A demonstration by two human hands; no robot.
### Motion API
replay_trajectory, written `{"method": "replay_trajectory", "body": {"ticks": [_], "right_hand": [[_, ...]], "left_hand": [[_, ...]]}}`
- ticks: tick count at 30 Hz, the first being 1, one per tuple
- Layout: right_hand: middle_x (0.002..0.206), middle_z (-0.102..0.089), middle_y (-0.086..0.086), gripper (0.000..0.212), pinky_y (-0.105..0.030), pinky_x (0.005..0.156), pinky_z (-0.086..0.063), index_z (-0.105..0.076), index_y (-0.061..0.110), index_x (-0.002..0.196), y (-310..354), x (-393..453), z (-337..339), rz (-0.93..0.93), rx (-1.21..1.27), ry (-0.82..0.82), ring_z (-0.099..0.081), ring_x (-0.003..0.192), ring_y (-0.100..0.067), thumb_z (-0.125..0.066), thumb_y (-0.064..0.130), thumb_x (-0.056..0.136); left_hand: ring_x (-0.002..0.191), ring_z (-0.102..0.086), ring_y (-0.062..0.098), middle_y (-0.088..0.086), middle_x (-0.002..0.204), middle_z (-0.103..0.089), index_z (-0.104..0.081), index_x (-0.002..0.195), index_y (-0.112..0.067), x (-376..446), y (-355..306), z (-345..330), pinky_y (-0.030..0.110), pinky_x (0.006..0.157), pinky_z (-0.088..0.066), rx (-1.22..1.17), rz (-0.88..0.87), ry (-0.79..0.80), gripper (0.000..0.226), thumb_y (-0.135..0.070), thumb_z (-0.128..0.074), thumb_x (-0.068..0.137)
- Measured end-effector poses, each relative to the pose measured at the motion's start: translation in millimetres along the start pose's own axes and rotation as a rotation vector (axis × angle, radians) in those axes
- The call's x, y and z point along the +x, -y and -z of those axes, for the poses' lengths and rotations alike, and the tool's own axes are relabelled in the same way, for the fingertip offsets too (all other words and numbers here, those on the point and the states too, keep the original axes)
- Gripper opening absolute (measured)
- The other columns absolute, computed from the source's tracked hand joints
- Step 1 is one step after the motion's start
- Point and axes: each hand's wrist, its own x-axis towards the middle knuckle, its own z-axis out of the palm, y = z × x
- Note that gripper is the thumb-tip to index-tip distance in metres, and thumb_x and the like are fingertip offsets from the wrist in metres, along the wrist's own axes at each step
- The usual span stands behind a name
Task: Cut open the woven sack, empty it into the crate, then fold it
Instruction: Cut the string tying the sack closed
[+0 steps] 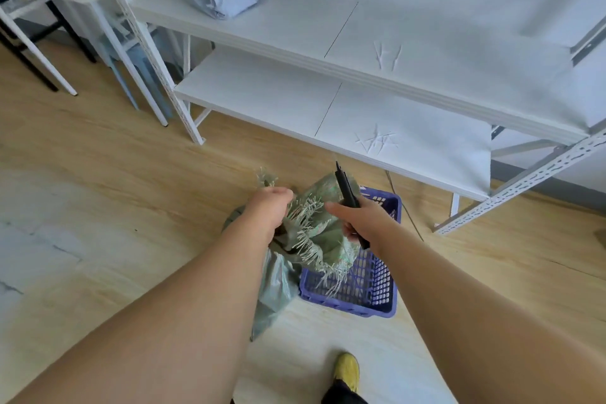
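Nearest, a yellow shoe (347,371) stands on the pale wooden floor (98,174). Above it the left hand (265,207) has its fingers clamped on the frayed mouth of the green woven plastic sack (314,239), which stands against the near left corner of the blue perforated plastic crate (370,285). The right hand (357,220) is closed round a black slim cutter (346,190), blade pointing away. The sack looks soft, light and floppy; its loose threads may snag, so the firmer cloth below the fringe seems the better hold. Beyond stands white metal shelving (377,75).

Two bare forearms without sleeves, left hand (267,208), right hand (357,218), yellow shoe (347,371), dark trouser leg (341,395)
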Motion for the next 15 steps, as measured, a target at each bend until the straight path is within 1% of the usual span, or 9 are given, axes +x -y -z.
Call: {"method": "replay_trajectory", "body": {"ticks": [1, 2, 4, 6, 8, 11, 12, 14, 15], "right_hand": [[0.055, -0.045, -0.002, 0.027, -0.028, 0.05, -0.04, -0.055, 0.012, 0.096, -6.5, 1.6, -9.4, -0.029, 0.028, -0.04, -0.043, 0.048, -0.016, -0.072, 0.03, 0.086], [0.054, -0.045, -0.002, 0.025, -0.03, 0.053, -0.041, -0.055, 0.011, 0.098, -13.7, 3.9, -20.6, -0.061, 0.064, -0.08, -0.042, 0.048, -0.017, -0.07, 0.028, 0.088], [0.055, -0.045, -0.002, 0.023, -0.033, 0.058, -0.042, -0.056, 0.01, 0.104, -30.4, 8.6, -46.0, -0.138, 0.114, -0.161, -0.044, 0.047, -0.017, -0.065, 0.026, 0.09], [0.057, -0.048, -0.004, 0.024, -0.029, 0.053, -0.043, -0.056, 0.008, 0.108, -47.8, 11.9, -71.4, -0.213, 0.116, -0.216, -0.048, 0.048, -0.017, -0.062, 0.024, 0.091], [0.058, -0.053, -0.005, 0.023, -0.025, 0.047, -0.04, -0.057, 0.006, 0.109, -63.6, 11.9, -95.2, -0.258, 0.112, -0.223, -0.048, 0.05, -0.018, -0.061, 0.019, 0.091], [0.066, -0.056, -0.006, 0.012, -0.023, 0.043, -0.04, -0.061, 0.009, 0.101, -77.6, 10.2, -128.1, -0.277, 0.173, -0.24, -0.048, 0.055, -0.018, -0.058, 0.008, 0.09], [0.07, -0.056, -0.006, 0.01, -0.023, 0.044, -0.042, -0.061, 0.012, 0.097, -80.4, 10.0, -136.6, -0.274, 0.195, -0.246, -0.05, 0.059, -0.019, -0.057, 0.007, 0.09], [0.078, -0.058, -0.006, 0.012, -0.026, 0.055, -0.049, -0.061, 0.019, 0.09, -87.1, 9.7, -147.4, -0.27, 0.197, -0.238, -0.054, 0.072, -0.02, -0.057, 0.008, 0.089], [0.082, -0.058, -0.006, 0.012, -0.029, 0.063, -0.05, -0.062, 0.022, 0.089, -91.4, 8.7, -150.0, -0.271, 0.171, -0.212, -0.054, 0.077, -0.02, -0.058, 0.01, 0.089]], "left_hand": [[0.091, -0.057, 0.019, -0.003, 0.085, -0.061, -0.062, 0.114, -0.016, 5.3, 5.6, 9.1, 0.033, 0.086, -0.048, 0.011, 0.009, 0.006, 0.02, -0.019, -0.055, 0.096], [0.09, -0.057, 0.019, -0.003, 0.084, -0.061, -0.062, 0.115, -0.015, 10.7, 11.9, 17.9, 0.034, 0.084, -0.048, 0.03, 0.015, 0.016, 0.021, -0.018, -0.055, 0.096], [0.097, -0.062, 0.021, -0.001, 0.09, -0.063, -0.063, 0.118, -0.013, 20.2, 26.7, 35.9, 0.035, 0.09, -0.049, 0.08, 0.025, 0.045, 0.024, -0.019, -0.055, 0.096], [0.102, -0.063, 0.023, 0.003, 0.1, -0.064, -0.062, 0.121, -0.014, 28.6, 39.8, 55.9, 0.035, 0.093, -0.049, 0.143, 0.027, 0.078, 0.026, -0.02, -0.055, 0.097], [0.1, -0.063, 0.022, 0.005, 0.104, -0.065, -0.063, 0.12, -0.015, 37.6, 50.2, 76.4, 0.033, 0.09, -0.049, 0.19, 0.014, 0.101, 0.025, -0.02, -0.056, 0.096], [0.111, -0.061, 0.025, 0.007, 0.121, -0.063, -0.062, 0.121, -0.013, 57.7, 60.2, 102.7, 0.034, 0.093, -0.048, 0.292, -0.029, 0.102, 0.027, -0.019, -0.055, 0.096], [0.111, -0.061, 0.026, 0.008, 0.123, -0.062, -0.062, 0.122, -0.012, 64.0, 63.4, 107.6, 0.032, 0.09, -0.048, 0.324, -0.04, 0.097, 0.028, -0.019, -0.055, 0.096], [0.107, -0.063, 0.026, 0.009, 0.123, -0.064, -0.061, 0.125, -0.012, 74.4, 70.7, 108.4, 0.029, 0.082, -0.048, 0.393, -0.055, 0.09, 0.03, -0.018, -0.055, 0.096], [0.107, -0.063, 0.026, 0.009, 0.124, -0.064, -0.061, 0.126, -0.012, 78.5, 76.0, 105.0, 0.028, 0.083, -0.048, 0.442, -0.064, 0.093, 0.032, -0.019, -0.055, 0.095]]}}
